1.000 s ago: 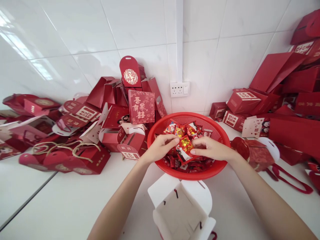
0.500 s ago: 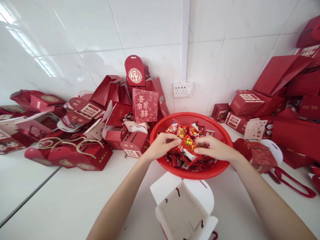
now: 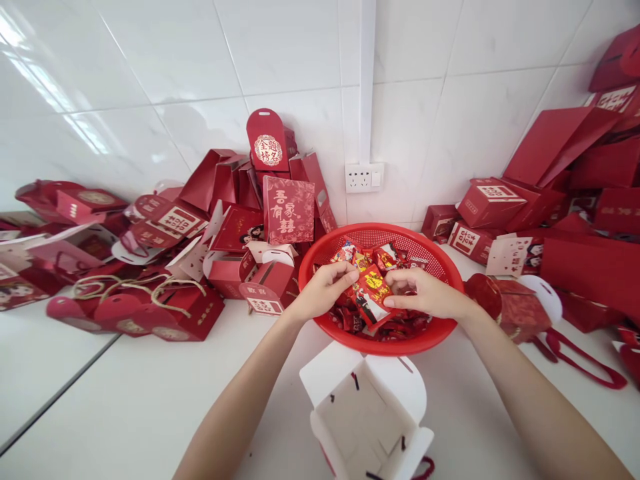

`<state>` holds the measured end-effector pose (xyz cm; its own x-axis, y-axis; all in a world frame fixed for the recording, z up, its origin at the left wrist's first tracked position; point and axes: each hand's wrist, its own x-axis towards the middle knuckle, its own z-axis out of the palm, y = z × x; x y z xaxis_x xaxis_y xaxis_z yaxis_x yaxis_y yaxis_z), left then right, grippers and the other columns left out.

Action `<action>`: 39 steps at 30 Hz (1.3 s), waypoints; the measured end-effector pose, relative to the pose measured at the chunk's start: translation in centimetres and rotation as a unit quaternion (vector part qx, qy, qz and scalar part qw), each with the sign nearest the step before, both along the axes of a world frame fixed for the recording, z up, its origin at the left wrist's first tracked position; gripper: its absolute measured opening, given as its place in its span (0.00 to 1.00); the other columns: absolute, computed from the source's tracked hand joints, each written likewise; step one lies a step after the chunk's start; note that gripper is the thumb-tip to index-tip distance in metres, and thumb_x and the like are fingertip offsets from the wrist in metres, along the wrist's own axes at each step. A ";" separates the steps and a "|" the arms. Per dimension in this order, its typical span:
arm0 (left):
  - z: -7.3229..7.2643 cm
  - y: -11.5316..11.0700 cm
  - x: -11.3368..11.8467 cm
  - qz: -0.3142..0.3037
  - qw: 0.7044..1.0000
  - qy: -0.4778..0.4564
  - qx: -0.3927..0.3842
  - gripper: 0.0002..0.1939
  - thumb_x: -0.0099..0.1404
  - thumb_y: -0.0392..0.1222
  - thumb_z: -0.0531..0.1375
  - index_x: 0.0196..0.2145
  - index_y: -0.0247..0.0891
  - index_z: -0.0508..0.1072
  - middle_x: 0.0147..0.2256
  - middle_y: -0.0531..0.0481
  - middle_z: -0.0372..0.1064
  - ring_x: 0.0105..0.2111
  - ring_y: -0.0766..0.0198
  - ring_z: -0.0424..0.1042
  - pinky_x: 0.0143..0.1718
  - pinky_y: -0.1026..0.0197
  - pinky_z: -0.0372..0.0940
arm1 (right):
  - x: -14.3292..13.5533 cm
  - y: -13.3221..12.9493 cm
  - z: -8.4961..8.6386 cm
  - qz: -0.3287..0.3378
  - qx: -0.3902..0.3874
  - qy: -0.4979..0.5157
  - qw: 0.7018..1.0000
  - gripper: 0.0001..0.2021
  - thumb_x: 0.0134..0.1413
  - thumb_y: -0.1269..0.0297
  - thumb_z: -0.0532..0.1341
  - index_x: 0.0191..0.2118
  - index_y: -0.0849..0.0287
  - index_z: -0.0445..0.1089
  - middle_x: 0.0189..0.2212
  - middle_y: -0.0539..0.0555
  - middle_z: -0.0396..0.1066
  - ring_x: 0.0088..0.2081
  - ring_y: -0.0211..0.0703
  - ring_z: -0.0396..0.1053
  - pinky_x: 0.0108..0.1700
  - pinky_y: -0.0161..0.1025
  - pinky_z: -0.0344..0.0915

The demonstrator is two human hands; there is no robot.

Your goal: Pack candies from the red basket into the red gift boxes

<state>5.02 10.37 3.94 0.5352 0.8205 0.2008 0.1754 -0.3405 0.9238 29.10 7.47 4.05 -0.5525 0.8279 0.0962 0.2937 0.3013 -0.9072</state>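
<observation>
Over a red plastic basket full of wrapped candies, both hands pinch one red candy packet with gold characters and a printed couple. My left hand grips its upper left edge between thumb and fingers. On the opposite side, the thumb and fingers of my right hand close on its right edge. Nearer to me on the table stands an open gift box, its white inside facing up and its flaps spread. Only small dark ribbon ends show inside it.
Red gift boxes are heaped along the wall left of the basket, some with rope handles. More red boxes pile up on the right. A red ribbon loop lies near them. A socket is on the tiled wall.
Both hands keep their hold on the candy packet, which now faces up slightly more squarely. The whole view has shifted a little; the basket and boxes stay in place.
</observation>
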 end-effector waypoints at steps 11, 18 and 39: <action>-0.1 0.0 -0.2 0.006 0.994 -0.089 -0.062 0.25 0.61 0.63 0.66 0.32 0.35 0.71 0.29 0.53 0.67 0.31 0.66 0.65 0.36 0.64 0.63 | 0.1 0.0 0.1 -0.046 0.009 0.035 0.998 0.15 0.49 0.57 0.72 0.42 0.59 0.78 0.38 0.52 0.81 0.41 0.52 0.78 0.46 0.46 0.73; 0.3 -0.2 0.1 -0.003 0.990 -0.111 -0.088 0.22 0.58 0.59 0.70 0.33 0.35 0.78 0.31 0.51 0.74 0.32 0.66 0.71 0.38 0.64 0.66 | 0.4 0.1 0.0 -0.089 -0.015 0.110 0.990 0.18 0.47 0.59 0.73 0.45 0.57 0.78 0.44 0.54 0.81 0.44 0.50 0.79 0.47 0.46 0.74; 0.0 0.2 0.0 -0.027 0.991 -0.093 -0.092 0.18 0.56 0.52 0.72 0.35 0.35 0.83 0.33 0.48 0.79 0.33 0.63 0.75 0.41 0.60 0.71 | 0.3 -0.1 0.0 -0.039 -0.068 0.112 0.991 0.18 0.49 0.55 0.73 0.44 0.58 0.78 0.42 0.55 0.81 0.45 0.51 0.78 0.48 0.46 0.73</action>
